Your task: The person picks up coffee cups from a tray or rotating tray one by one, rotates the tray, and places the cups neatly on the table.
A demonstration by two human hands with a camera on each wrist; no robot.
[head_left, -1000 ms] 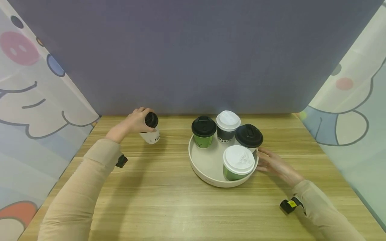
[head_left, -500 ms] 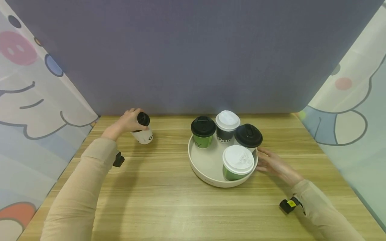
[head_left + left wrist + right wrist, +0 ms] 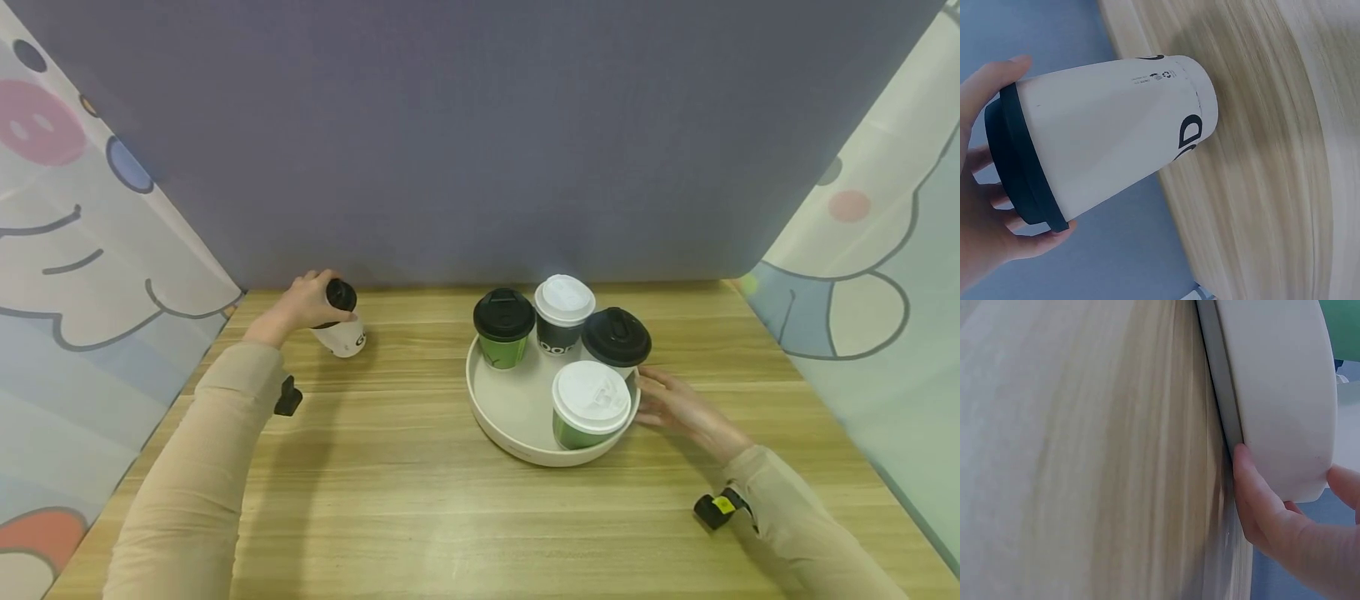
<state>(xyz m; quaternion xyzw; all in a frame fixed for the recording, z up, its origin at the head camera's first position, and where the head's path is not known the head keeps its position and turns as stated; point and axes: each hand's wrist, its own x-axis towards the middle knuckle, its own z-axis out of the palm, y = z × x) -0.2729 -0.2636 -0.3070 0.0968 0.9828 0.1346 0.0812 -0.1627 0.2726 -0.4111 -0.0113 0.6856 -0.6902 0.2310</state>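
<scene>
At the back left of the table my left hand (image 3: 303, 304) grips a white paper coffee cup (image 3: 345, 337) from above, by its black lid (image 3: 1019, 159). Thumb and fingers spread round that lid in the left wrist view, and the cup's base is close over the wood. My right hand (image 3: 678, 408) holds the right side of a round cream tray (image 3: 517, 448), thumb at the rim and fingers low against the outer wall. Inside the tray stand a green cup with black lid (image 3: 502, 350), a dark cup with white lid (image 3: 564, 300), a black-lidded white cup (image 3: 617, 337) and a white-lidded green cup (image 3: 592, 396).
The wooden table (image 3: 420, 517) ends at a grey-purple panel (image 3: 480, 150) behind. Cartoon-printed curtains (image 3: 97, 258) flank it on both sides. A small black device (image 3: 712, 510) is strapped at the right wrist.
My left hand has moved left along the back of the table with the white cup in it. The right hand and the tray keep their place.
</scene>
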